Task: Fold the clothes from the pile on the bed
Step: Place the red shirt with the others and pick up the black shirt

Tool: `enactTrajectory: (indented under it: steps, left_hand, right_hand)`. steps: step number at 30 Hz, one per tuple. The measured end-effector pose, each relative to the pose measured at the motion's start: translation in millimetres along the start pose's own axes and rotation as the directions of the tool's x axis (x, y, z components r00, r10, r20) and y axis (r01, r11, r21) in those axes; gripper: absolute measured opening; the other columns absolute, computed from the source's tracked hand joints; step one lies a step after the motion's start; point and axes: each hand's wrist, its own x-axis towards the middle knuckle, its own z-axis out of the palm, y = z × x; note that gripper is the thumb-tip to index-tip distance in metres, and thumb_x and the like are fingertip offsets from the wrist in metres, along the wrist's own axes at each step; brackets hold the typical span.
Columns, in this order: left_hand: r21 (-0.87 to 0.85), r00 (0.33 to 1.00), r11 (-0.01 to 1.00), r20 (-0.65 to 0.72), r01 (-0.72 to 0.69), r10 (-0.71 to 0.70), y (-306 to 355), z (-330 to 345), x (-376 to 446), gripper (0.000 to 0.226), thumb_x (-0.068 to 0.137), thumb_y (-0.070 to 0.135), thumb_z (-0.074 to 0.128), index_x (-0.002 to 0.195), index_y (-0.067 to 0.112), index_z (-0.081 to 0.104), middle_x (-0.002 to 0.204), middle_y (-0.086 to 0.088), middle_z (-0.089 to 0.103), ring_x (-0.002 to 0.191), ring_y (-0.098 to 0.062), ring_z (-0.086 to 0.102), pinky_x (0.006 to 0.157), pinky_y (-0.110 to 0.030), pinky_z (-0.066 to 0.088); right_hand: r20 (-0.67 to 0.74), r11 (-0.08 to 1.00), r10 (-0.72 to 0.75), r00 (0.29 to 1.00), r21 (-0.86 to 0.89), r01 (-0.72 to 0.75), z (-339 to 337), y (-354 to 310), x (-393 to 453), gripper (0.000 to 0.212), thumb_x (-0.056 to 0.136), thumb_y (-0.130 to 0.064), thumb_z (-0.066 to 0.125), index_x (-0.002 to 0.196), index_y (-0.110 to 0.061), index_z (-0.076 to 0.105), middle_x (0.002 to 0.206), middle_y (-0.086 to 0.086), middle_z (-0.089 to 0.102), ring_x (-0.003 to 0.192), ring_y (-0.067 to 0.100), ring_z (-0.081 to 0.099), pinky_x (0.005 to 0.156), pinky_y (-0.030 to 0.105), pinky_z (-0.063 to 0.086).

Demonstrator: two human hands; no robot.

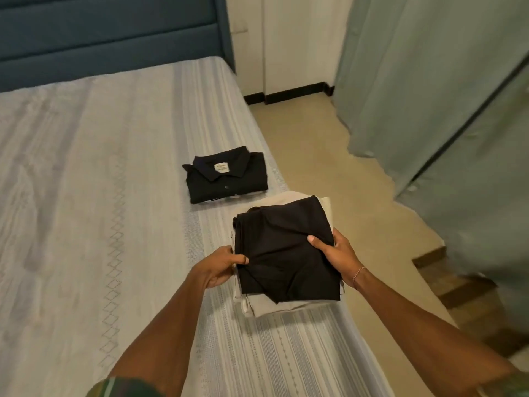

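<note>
My left hand (221, 265) and right hand (333, 255) grip the folded black garment (286, 250) atop cream clothes (269, 306), near the folded black shirt (226, 174).

Shirt label (221, 168) print perhaps too small.

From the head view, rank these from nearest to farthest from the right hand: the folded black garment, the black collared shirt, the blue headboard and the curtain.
Measured from the right hand:
1. Folded black garment, held in that hand, on top of the light stack.
2. Black collared shirt, folded on the bed beyond.
3. Curtain, off to the right across the floor.
4. Blue headboard, far left at the bed's head.
</note>
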Motion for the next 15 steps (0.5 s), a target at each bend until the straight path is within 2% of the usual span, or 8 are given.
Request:
enactTrajectory:
  steps: [4, 7, 9, 12, 15]
  left_hand:
    - [0.187, 0.991, 0.982, 0.134, 0.002, -0.028, 6.6, 49.1, -40.5, 0.036, 0.085, -0.004, 0.070, 0.117, 0.002, 0.056, 0.128, -0.020, 0.058, 0.115, -0.032, 0.060, 0.087, -0.035, 0.057]
    - [0.336, 0.957, 0.941, 0.284, -0.035, -0.066, 5.5, 100.5, -78.0, 0.059, 0.064, 0.005, 0.086, 0.115, 0.005, 0.057, 0.127, -0.017, 0.060, 0.117, -0.032, 0.060, 0.097, -0.039, 0.055]
    - [0.457, 0.935, 0.883, 0.348, -0.107, -0.067, 5.1, 131.8, -92.9, 0.064, 0.068, 0.004, 0.087, 0.122, 0.006, 0.053, 0.128, -0.015, 0.058, 0.119, -0.032, 0.059, 0.103, -0.041, 0.053]
    - [0.585, 0.870, 0.779, 0.480, -0.225, -0.109, -4.6, 186.4, -121.3, 0.068, 0.074, -0.002, 0.084, 0.132, 0.006, 0.049, 0.129, -0.013, 0.059, 0.118, -0.030, 0.060, 0.100, -0.039, 0.054]
    - [0.619, 0.793, 0.713, 0.592, -0.330, -0.147, -15.1, 246.8, -148.9, 0.075, 0.068, 0.000, 0.089, 0.133, 0.008, 0.052, 0.129, -0.010, 0.061, 0.119, -0.028, 0.061, 0.096, -0.035, 0.056]
  right_hand:
    - [-0.129, 0.999, -0.034, 0.991, -0.011, 0.033, -43.2, -19.5, -83.0, 0.040, 0.083, -0.038, 0.081, 0.114, -0.022, 0.062, 0.109, -0.005, 0.071, 0.099, 0.015, 0.068, 0.084, 0.030, 0.055]
    - [-0.297, 0.998, -0.034, 0.954, 0.034, 0.046, -82.9, -23.6, -162.3, 0.039, 0.082, -0.037, 0.082, 0.112, -0.022, 0.062, 0.109, -0.004, 0.071, 0.098, 0.016, 0.068, 0.080, 0.030, 0.055]
    - [-0.370, 0.997, -0.025, 0.929, 0.062, 0.052, -105.9, -23.8, -202.8, 0.039, 0.082, -0.036, 0.083, 0.112, -0.022, 0.062, 0.109, -0.003, 0.071, 0.097, 0.017, 0.068, 0.078, 0.030, 0.055]
    - [-0.524, 0.989, -0.011, 0.852, 0.122, 0.087, -141.9, -15.4, -281.7, 0.037, 0.084, -0.030, 0.081, 0.115, -0.021, 0.063, 0.108, -0.001, 0.071, 0.095, 0.016, 0.067, 0.074, 0.028, 0.054]
    - [-0.669, 0.977, 0.009, 0.743, 0.164, 0.136, -173.3, 3.9, -358.1, 0.040, 0.084, -0.030, 0.081, 0.119, -0.019, 0.065, 0.112, 0.002, 0.072, 0.098, 0.019, 0.069, 0.082, 0.034, 0.057]
